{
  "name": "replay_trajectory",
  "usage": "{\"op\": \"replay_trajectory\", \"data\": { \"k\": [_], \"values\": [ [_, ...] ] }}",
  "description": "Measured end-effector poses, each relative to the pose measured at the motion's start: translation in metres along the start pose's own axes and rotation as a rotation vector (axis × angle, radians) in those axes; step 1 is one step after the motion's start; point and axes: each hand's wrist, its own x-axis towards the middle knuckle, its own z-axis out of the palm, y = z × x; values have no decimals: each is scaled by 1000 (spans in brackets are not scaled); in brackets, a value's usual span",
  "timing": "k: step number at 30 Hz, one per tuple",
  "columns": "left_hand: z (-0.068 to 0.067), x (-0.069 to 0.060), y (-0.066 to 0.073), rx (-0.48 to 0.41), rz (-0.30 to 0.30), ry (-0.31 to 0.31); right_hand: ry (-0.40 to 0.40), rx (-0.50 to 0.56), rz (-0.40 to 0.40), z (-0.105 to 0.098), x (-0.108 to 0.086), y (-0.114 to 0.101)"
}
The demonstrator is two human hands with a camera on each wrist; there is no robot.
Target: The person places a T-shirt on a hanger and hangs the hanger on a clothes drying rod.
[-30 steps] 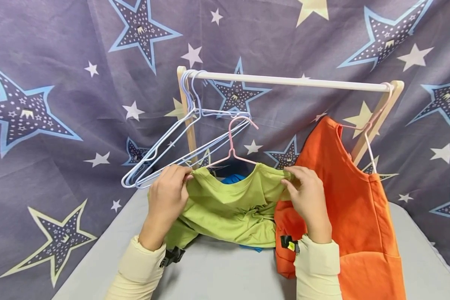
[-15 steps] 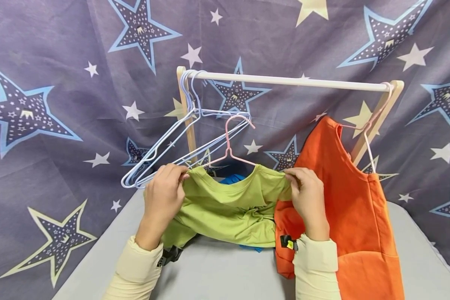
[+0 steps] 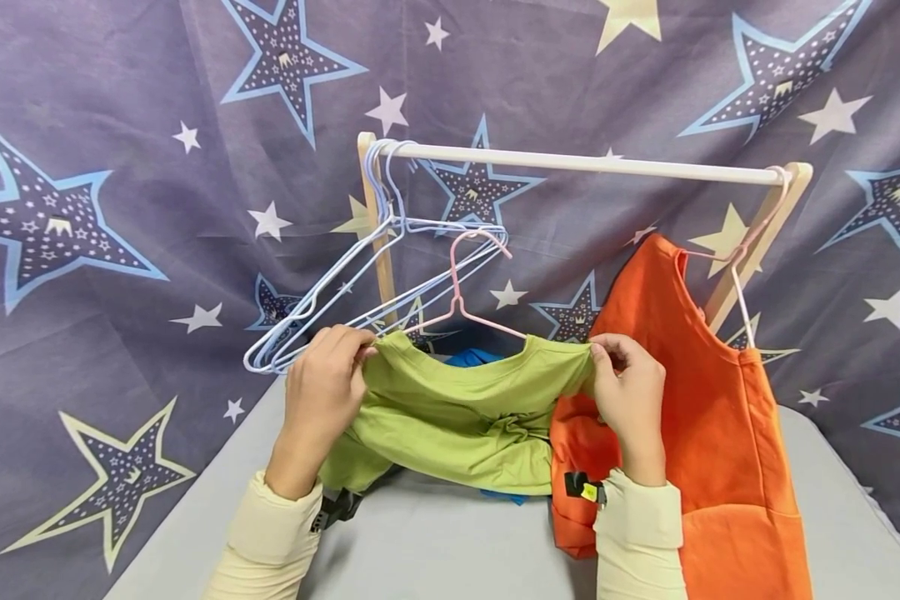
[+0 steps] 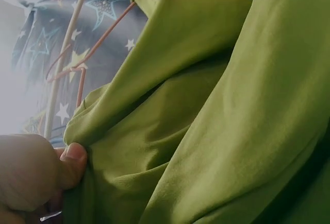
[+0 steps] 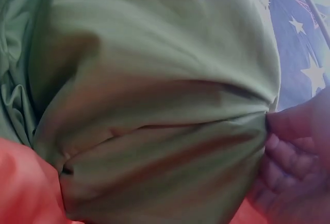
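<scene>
A lime-green shirt point(image 3: 457, 417) is stretched between both hands, its neckline facing up. My left hand point(image 3: 324, 392) pinches the shirt's left shoulder; in the left wrist view the thumb point(image 4: 75, 154) presses on the cloth. At the other shoulder my right hand point(image 3: 630, 396) pinches the fabric between thumb and fingers. A pink hanger point(image 3: 457, 292) rises out of the neck opening, hook up and off the rail, its lower part hidden inside the shirt. The right wrist view shows the green cloth point(image 5: 170, 116) drawn into folds toward the right hand.
Behind stands a rack with a white rail point(image 3: 570, 162). Several pale blue hangers point(image 3: 330, 275) hang at its left end. An orange garment point(image 3: 690, 417) hangs on a pink hanger at the right end. Blue cloth point(image 3: 474, 357) shows behind the shirt, above a grey surface point(image 3: 450, 550).
My right hand has shifted outward to the right along the shoulder, pulling the neckline wider. The left hand has moved slightly left. The pink hanger has shifted slightly left.
</scene>
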Motion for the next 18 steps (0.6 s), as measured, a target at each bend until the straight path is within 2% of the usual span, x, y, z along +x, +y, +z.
{"op": "replay_trajectory", "data": {
  "k": [4, 7, 14, 18],
  "values": [
    [0, 0, 0, 0, 4, -2, 6, -20, 59, 0, -1, 3],
    [0, 0, 0, 4, 3, -13, -3, -29, 22, 0, -1, 4],
    [1, -2, 2, 8, -15, -25, 22, 71, -322, 4, 0, -5],
    [1, -2, 2, 10, -19, -23, -39, 74, -430, 13, -1, -12]
  ]
}}
